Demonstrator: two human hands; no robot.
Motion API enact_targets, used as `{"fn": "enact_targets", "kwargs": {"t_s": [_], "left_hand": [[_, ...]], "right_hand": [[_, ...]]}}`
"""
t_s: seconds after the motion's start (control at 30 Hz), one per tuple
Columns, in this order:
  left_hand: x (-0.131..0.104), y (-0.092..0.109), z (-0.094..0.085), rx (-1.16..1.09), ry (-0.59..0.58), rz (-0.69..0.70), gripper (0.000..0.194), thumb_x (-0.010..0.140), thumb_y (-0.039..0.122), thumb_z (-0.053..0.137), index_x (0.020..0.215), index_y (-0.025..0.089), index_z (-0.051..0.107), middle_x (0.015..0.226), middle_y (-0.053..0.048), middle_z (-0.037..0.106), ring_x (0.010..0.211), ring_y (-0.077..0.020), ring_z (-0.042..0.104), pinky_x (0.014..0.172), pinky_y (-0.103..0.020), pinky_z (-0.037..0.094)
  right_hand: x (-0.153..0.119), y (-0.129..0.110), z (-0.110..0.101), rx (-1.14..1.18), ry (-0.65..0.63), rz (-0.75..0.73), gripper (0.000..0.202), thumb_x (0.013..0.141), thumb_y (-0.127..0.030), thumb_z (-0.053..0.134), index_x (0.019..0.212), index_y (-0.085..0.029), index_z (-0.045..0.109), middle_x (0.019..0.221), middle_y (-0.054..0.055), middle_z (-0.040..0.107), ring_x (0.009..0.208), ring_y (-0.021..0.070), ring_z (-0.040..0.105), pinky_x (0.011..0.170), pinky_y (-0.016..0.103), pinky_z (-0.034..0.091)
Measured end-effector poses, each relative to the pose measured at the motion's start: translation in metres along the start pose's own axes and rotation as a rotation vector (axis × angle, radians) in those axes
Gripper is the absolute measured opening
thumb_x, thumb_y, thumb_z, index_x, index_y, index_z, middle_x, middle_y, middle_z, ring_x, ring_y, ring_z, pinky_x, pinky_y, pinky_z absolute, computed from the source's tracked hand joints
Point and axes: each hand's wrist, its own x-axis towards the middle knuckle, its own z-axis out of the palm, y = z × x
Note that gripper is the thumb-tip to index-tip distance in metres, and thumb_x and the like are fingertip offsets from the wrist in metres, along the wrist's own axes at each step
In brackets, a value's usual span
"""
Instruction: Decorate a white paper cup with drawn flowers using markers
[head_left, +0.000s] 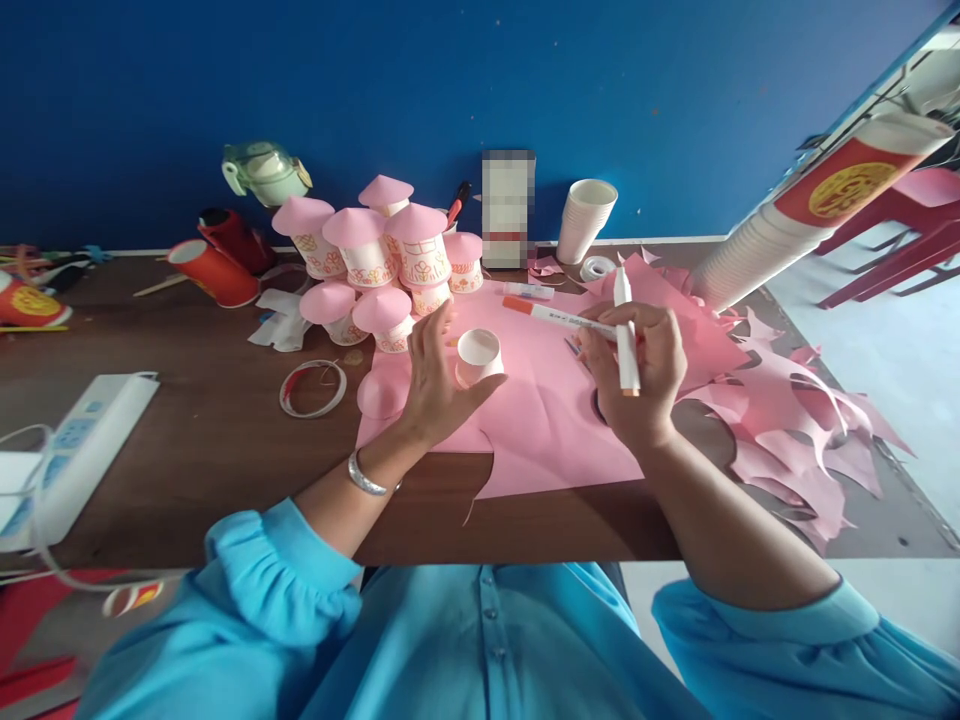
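Observation:
My left hand is spread beside a small white paper cup, fingers apart and thumb in front of the cup. The cup stands upright, open end up, on pink paper. In my right hand are two markers: a white one held upright, and an orange-capped one pointing left across it. Behind my left hand stand several decorated cups with pink cone roofs. A pink paper cone lies left of my left hand.
Pink paper scraps cover the right side. Stacked cups and a long cup stack stand farther back. A wire coil, a red cup and a power strip are on the left. A blue wall rises behind.

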Motion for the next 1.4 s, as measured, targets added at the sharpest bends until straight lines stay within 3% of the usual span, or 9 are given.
{"fn": "enact_targets", "kwargs": {"t_s": [0.1,0.33,0.47,0.57,0.7,0.87,1.03,1.23,1.4], "left_hand": [[0.0,0.011,-0.01,0.021,0.034,0.199,0.068,0.091,0.058,0.067,0.146,0.023,0.049,0.141,-0.014,0.056,0.132,-0.0323,0.051,0.113,-0.051,0.043],[-0.001,0.02,-0.019,0.022,-0.044,0.413,0.016,0.102,0.028,0.056,0.114,0.023,0.066,0.092,-0.005,0.072,0.081,-0.0183,0.063,0.077,-0.033,0.052],[-0.004,0.025,-0.022,0.049,0.015,0.5,0.012,0.098,0.03,0.064,0.107,0.023,0.069,0.085,-0.005,0.07,0.077,-0.0185,0.062,0.073,-0.032,0.051],[-0.005,0.028,-0.022,-0.013,0.049,0.509,0.013,0.099,0.024,0.062,0.11,0.023,0.069,0.088,-0.005,0.069,0.079,-0.0174,0.062,0.073,-0.031,0.051],[-0.006,0.025,-0.014,-0.3,0.109,0.207,0.015,0.104,0.029,0.054,0.111,0.024,0.067,0.084,-0.001,0.062,0.064,-0.0102,0.052,0.058,-0.025,0.043],[-0.01,0.025,-0.003,-0.718,-0.05,-0.052,0.019,0.107,0.039,0.049,0.11,0.027,0.064,0.065,0.006,0.042,0.049,-0.0076,0.037,0.044,-0.022,0.03],[-0.015,0.035,-0.006,-0.283,-0.191,0.193,0.008,0.102,0.027,0.059,0.101,0.021,0.065,0.078,0.001,0.059,0.065,-0.0102,0.052,0.059,-0.025,0.042],[-0.005,0.031,-0.014,-0.049,-0.169,0.382,0.006,0.102,0.021,0.057,0.099,0.019,0.063,0.079,0.0,0.06,0.069,-0.011,0.054,0.062,-0.024,0.044],[0.007,0.024,-0.024,-0.015,-0.062,0.403,0.007,0.101,0.021,0.059,0.098,0.019,0.065,0.076,0.001,0.063,0.067,-0.0112,0.054,0.061,-0.026,0.044]], "right_hand": [[0.003,-0.007,-0.001,0.201,-0.067,0.053,0.023,0.092,-0.035,0.073,0.098,-0.031,0.051,0.096,0.0,0.069,0.067,0.0164,0.064,0.055,0.034,0.053],[-0.001,-0.012,0.002,0.451,-0.232,0.243,0.038,0.09,-0.051,0.075,0.099,-0.031,0.044,0.099,0.001,0.071,0.078,0.0192,0.07,0.056,0.036,0.059],[-0.006,-0.015,0.006,0.568,-0.262,0.331,0.04,0.092,-0.062,0.069,0.102,-0.031,0.045,0.104,0.001,0.072,0.068,0.0162,0.068,0.055,0.034,0.059],[-0.005,-0.012,0.008,0.514,-0.137,0.342,0.037,0.101,-0.067,0.05,0.101,-0.029,0.052,0.099,0.001,0.07,0.066,0.0138,0.065,0.055,0.031,0.058],[0.0,-0.001,0.006,0.206,0.108,0.097,0.045,0.103,-0.065,0.047,0.102,-0.026,0.068,0.098,0.005,0.064,0.076,0.0152,0.063,0.063,0.032,0.059],[-0.004,-0.005,0.002,0.078,-0.14,-0.209,0.031,0.103,-0.05,0.057,0.122,-0.03,0.071,0.121,0.01,0.057,0.096,0.0223,0.066,0.077,0.044,0.065],[-0.009,-0.018,0.001,0.143,-0.302,-0.21,0.023,0.104,-0.041,0.058,0.115,-0.028,0.074,0.118,0.01,0.063,0.115,0.0272,0.065,0.084,0.045,0.067],[-0.002,-0.027,0.001,0.352,-0.38,-0.236,0.019,0.106,-0.03,0.055,0.096,-0.022,0.07,0.094,0.005,0.069,0.097,0.0216,0.071,0.082,0.043,0.067],[0.017,-0.021,-0.014,0.397,0.003,-0.161,0.011,0.1,-0.036,0.066,0.096,-0.026,0.071,0.088,0.003,0.064,0.075,0.0197,0.067,0.058,0.037,0.062]]}}
